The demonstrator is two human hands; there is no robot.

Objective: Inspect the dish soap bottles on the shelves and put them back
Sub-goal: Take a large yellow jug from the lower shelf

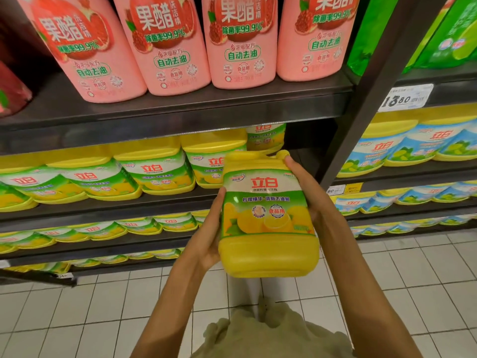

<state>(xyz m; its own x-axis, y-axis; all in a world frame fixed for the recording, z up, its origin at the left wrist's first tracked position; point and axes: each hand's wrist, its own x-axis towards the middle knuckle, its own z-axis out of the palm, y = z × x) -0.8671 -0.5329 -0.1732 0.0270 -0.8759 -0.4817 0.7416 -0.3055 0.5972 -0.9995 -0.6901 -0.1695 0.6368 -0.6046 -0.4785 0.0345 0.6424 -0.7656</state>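
A yellow dish soap jug [268, 215] with a green lemon label is held upright in front of the shelves, label facing me. My left hand [209, 236] grips its left side, fingers hidden behind the jug. My right hand [309, 192] grips the right side, thumb up near the handle at the top. Behind the jug, a row of matching yellow jugs [154, 171] stands on the middle shelf [129, 205], with a gap at the row's right end where one jug [265, 138] sits further back.
Pink bottles [240, 42] line the shelf above. Lower shelves hold more yellow jugs [139, 227]. A dark upright post [366, 99] separates the right bay with blue-labelled jugs [402, 148] and a price tag [405, 98]. White tiled floor [103, 306] lies below.
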